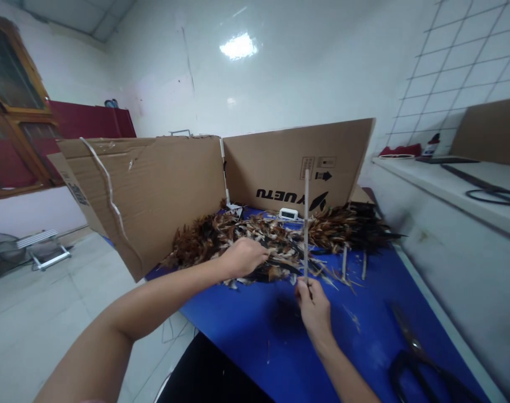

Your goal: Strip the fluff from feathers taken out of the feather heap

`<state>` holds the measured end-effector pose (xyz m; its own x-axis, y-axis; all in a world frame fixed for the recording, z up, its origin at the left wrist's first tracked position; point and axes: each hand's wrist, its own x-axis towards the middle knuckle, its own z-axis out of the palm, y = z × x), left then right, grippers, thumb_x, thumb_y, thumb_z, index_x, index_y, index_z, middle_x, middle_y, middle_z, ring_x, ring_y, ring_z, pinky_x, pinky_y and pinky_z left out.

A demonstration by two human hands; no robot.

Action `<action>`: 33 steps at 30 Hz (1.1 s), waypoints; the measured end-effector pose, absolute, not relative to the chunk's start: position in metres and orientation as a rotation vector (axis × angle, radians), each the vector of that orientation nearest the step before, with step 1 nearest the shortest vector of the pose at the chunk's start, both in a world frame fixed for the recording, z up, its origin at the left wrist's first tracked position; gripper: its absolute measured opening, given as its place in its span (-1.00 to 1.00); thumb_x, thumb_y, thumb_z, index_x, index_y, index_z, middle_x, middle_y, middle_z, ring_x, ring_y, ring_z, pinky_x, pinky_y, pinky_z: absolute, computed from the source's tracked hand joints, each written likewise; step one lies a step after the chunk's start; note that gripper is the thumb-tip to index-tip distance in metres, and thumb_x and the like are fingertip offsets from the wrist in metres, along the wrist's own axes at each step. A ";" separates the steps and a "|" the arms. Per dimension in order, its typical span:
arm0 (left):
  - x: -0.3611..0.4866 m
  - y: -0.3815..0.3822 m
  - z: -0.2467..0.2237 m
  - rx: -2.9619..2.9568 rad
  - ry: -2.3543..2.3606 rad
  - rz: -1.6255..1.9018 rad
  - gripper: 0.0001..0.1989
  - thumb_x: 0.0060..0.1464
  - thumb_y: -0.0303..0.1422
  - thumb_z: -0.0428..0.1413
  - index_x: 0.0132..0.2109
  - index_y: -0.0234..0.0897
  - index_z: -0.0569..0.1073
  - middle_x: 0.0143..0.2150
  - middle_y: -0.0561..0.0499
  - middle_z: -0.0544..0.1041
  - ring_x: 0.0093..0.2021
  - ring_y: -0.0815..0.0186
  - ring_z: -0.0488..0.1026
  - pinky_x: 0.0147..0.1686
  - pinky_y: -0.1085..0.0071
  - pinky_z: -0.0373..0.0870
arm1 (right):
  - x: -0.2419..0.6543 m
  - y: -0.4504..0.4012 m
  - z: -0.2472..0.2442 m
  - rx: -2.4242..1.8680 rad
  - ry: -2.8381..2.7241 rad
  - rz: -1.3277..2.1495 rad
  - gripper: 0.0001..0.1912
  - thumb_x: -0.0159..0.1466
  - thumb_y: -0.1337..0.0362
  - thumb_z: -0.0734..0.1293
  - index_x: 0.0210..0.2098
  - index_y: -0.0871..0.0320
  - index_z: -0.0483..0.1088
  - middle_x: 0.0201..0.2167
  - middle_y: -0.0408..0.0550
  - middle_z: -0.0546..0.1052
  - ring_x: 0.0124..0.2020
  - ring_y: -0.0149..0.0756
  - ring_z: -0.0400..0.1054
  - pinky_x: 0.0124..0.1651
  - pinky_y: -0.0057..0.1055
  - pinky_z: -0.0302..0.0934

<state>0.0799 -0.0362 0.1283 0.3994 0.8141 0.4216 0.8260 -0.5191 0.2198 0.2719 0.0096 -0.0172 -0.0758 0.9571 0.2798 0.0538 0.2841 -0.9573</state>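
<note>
My left hand (244,257) reaches over a heap of loose brown, black and pale feathers (275,229). Its fingers are pinched together at dark feathers; exactly how many it grips is hard to see. In my right hand (316,308), closed near the front of the heap, a thin pale stick (306,224) is held upright by its lower end. A bundle of brown-black feathers (342,226) lies to the right, with pale stick ends (344,263) poking out towards me.
Cardboard panels (166,190) stand round the back and left of the blue table (246,319). A small white digital display (289,214) sits behind the feathers. Black-handled scissors (414,347) lie front right. A white counter (448,218) runs along the right side.
</note>
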 end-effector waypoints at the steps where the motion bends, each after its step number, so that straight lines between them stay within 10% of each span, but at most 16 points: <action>1: 0.085 -0.034 0.116 -2.591 -1.669 -0.931 -0.76 0.12 -0.36 -0.05 -0.19 -0.23 0.51 -0.24 -0.11 0.55 -0.20 0.21 0.45 -0.10 0.30 0.30 | 0.271 0.009 -0.018 -1.003 -1.430 1.003 -0.64 0.21 -0.03 0.16 -0.28 0.15 0.30 -0.59 -0.21 0.31 -0.62 -0.40 0.18 -0.57 -0.49 0.11; 13: 0.155 -0.007 0.053 -2.252 -2.184 -2.670 -0.61 -0.06 -0.07 0.13 -0.29 -0.36 0.42 -0.42 -0.05 0.50 -0.38 0.29 0.45 -0.33 0.37 0.35 | 0.262 -0.003 -0.014 -0.975 -1.729 0.889 -0.57 0.30 0.01 0.03 -0.13 0.16 0.34 -0.58 -0.12 0.44 -0.58 -0.31 0.30 -0.46 -0.44 0.16; 22: 0.128 -0.006 0.052 -1.854 -2.044 -2.774 -0.71 0.00 -0.13 0.09 -0.31 -0.30 0.33 -0.56 0.15 0.31 -0.63 0.49 0.27 -0.59 0.54 0.28 | 0.259 0.002 -0.020 -0.836 -1.797 0.529 -0.67 0.33 0.18 0.05 -0.20 0.18 0.37 -0.27 0.06 0.46 -0.18 -0.21 0.29 -0.06 -0.26 0.16; 33: 0.051 -0.030 0.071 -1.739 -1.941 -2.852 -0.73 0.01 -0.15 0.12 -0.29 -0.25 0.30 -0.60 0.21 0.16 -0.72 0.61 -0.03 -0.76 0.65 -0.15 | 0.262 0.006 -0.024 -1.031 -1.745 0.510 -0.69 0.24 0.13 0.17 -0.13 0.19 0.32 -0.47 -0.08 0.43 -0.33 -0.23 0.32 -0.14 -0.28 0.16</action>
<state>0.0511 -0.0299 0.0711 -0.3960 0.8837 0.2496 -0.0918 -0.3085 0.9468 0.2616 0.0056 -0.0243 -0.1321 0.8278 0.5452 0.4043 0.5472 -0.7329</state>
